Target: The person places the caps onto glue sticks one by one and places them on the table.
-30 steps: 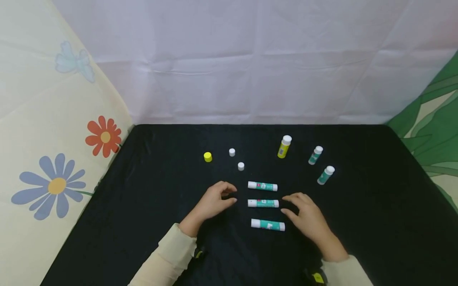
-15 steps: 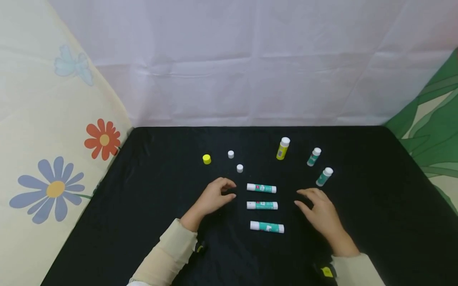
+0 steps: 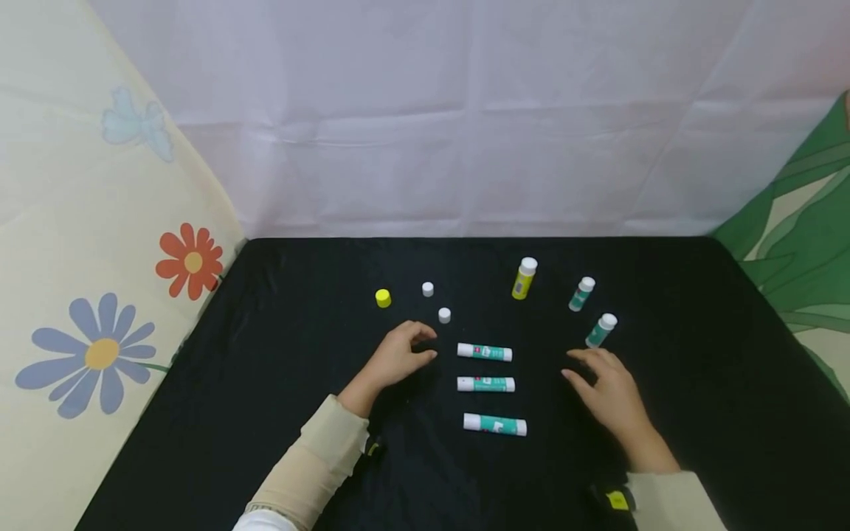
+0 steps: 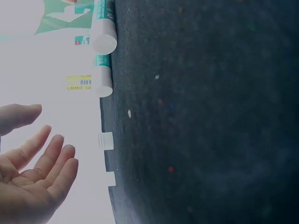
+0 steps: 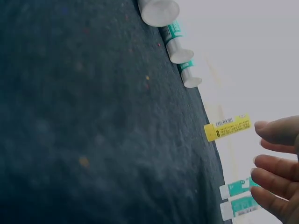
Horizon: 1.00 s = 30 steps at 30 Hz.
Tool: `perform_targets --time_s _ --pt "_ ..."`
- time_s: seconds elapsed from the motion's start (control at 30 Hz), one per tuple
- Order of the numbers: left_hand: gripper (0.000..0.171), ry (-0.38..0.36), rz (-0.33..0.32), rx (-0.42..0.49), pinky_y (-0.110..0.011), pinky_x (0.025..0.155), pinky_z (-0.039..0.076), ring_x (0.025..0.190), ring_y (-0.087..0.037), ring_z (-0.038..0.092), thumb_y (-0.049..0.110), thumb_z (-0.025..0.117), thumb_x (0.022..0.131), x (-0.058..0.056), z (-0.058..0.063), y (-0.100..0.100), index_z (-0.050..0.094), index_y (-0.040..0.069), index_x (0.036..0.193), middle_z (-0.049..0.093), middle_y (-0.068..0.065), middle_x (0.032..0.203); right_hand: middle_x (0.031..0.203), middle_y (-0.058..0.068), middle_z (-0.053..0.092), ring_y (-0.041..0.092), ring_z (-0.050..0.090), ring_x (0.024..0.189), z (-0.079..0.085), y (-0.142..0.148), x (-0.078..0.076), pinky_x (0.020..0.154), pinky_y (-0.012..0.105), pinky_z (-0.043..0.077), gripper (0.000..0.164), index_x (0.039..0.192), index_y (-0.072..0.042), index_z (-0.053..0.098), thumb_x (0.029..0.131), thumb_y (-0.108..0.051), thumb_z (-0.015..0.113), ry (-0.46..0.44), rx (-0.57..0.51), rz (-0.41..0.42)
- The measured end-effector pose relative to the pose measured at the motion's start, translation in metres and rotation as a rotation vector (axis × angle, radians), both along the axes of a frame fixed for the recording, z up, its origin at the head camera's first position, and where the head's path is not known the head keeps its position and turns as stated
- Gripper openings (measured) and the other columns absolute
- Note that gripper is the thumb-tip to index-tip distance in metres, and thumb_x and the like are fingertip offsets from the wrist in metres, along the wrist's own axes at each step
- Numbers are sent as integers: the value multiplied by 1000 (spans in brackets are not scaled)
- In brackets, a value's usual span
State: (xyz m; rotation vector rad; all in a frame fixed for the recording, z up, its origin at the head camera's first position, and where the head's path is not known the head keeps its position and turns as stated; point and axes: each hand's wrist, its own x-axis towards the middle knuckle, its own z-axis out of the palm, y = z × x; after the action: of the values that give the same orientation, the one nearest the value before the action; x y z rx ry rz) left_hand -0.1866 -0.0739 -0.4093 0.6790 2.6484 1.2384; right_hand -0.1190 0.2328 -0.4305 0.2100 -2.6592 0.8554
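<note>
Three teal-and-white glue sticks lie in a column on the black cloth: the far glue stick, the middle glue stick and the near glue stick. Left of the far one, my left hand hovers with fingers loosely bent, holding nothing. My right hand is to the right of the column, thumb and fingers apart, with nothing between them. Just beyond its fingertips stands a teal glue stick. Another teal glue stick and a yellow glue stick stand upright farther back.
Beyond my left hand sit a yellow cap, a small white cap and a second white cap. The black-covered table ends at a white cloth backdrop. Printed cloths hang at both sides.
My right hand has drawn away to the right from the lying glue sticks. My left hand has shifted slightly away from me. The glue sticks and caps stay in the same arrangement.
</note>
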Motion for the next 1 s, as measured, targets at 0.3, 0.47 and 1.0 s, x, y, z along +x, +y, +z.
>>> perform_targets --time_s 0.3,0.47,1.0 --pt "24 30 17 -38 -34 77 42 89 -24 52 8 63 76 -6 -4 1 58 1 98 53 -9 94 94 18 52 32 49 82 -2 12 -2 65 46 40 26 97 2 58 72 -1 66 23 -3 -26" --pt "24 64 13 -84 -33 76 41 88 -24 51 8 63 76 -13 -6 2 57 1 98 53 -9 93 95 19 51 33 48 83 -1 18 -3 67 47 40 26 99 3 57 74 -2 64 6 -8 -39" --pt "28 19 38 -118 -34 80 40 92 -24 49 8 63 76 -30 -8 8 55 0 102 51 -11 100 96 21 49 36 48 83 0 33 -9 67 48 39 26 101 4 55 77 -5 62 -56 9 -85"
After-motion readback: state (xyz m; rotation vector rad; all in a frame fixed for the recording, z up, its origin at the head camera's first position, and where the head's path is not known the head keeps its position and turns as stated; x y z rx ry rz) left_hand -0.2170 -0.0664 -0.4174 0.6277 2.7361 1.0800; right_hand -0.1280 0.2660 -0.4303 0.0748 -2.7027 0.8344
